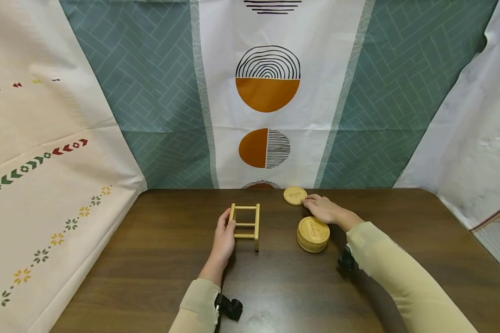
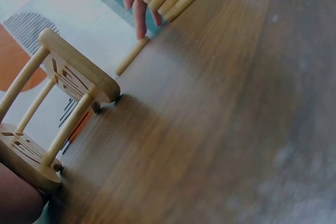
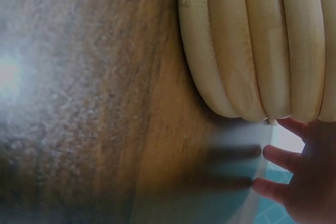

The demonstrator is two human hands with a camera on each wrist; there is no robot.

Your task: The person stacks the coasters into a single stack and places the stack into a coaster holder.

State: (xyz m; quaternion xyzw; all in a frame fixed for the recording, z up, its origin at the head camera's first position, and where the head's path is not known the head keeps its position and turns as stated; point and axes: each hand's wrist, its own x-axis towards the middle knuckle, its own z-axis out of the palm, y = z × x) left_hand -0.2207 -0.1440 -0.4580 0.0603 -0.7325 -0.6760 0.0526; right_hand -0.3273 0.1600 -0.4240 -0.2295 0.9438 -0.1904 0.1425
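Observation:
A small wooden coaster holder (image 1: pixel 257 224), with slatted end panels joined by dowels, stands left of the middle of the table. My left hand (image 1: pixel 223 238) grips its left end panel, the thumb at the near side. Right of it sits a stack of round wooden coasters (image 1: pixel 313 233), the top one bearing lettering. A single coaster (image 1: pixel 294 195) lies flat near the table's far edge. Over the stack's far side reaches my right hand (image 1: pixel 326 210), fingertips at the lone coaster's right edge. In the right wrist view the stack (image 3: pixel 268 40) hides part of that hand (image 3: pixel 315 177).
The dark wooden table (image 1: pixel 150 277) ends at a patterned curtain (image 1: pixel 166 92) behind. A cream cloth (image 1: pixel 46 185) hangs along the left side and a white cloth (image 1: pixel 475 138) along the right. Black wrist cameras (image 1: pixel 229 306) are strapped to both wrists.

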